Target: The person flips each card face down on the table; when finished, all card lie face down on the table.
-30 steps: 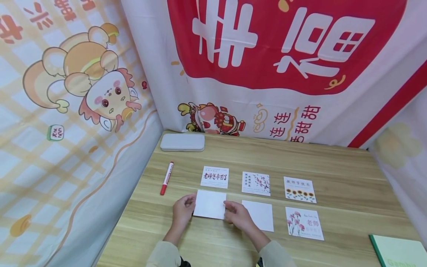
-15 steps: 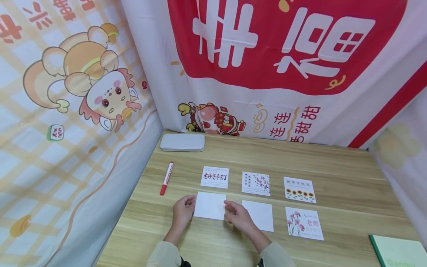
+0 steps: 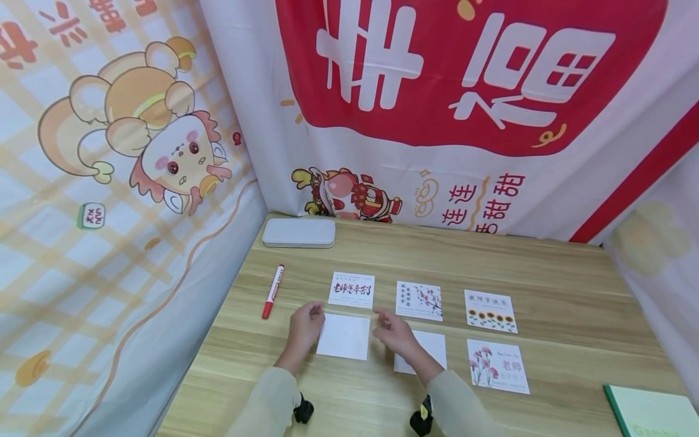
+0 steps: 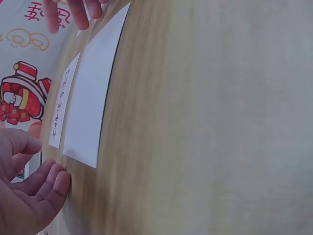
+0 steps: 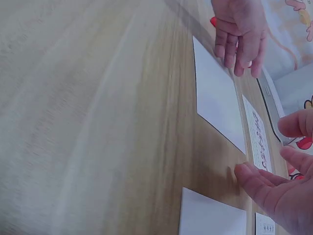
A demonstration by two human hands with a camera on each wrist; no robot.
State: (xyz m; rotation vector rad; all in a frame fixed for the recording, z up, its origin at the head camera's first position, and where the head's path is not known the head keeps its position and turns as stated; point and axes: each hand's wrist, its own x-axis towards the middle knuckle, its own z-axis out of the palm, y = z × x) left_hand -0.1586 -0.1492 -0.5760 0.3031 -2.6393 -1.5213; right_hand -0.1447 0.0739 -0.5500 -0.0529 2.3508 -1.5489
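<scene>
A blank white card (image 3: pixel 344 337) lies flat on the wooden table (image 3: pixel 573 285), in front of a card with red and black calligraphy (image 3: pixel 352 289). My left hand (image 3: pixel 307 323) hovers at the blank card's left edge with relaxed fingers and holds nothing. At the card's upper right corner, my right hand (image 3: pixel 392 331) is likewise loose and empty. The left wrist view shows the blank card (image 4: pixel 93 98) clear of my left fingers (image 4: pixel 41 188). The right wrist view shows the same card (image 5: pixel 217 98) between both hands. My right forearm partly covers a second blank card (image 3: pixel 431 349).
Other printed cards lie to the right: blossom (image 3: pixel 419 300), sunflowers (image 3: pixel 490 310), pink flowers (image 3: pixel 498 365). A red marker (image 3: pixel 272 291) lies left of the cards and a grey case (image 3: pixel 298 232) sits at the back left. A green notebook (image 3: pixel 650 413) is at the front right corner.
Both hands have let go of the blank card's side edges and moved a little farther away; the card stays flat where it was.
</scene>
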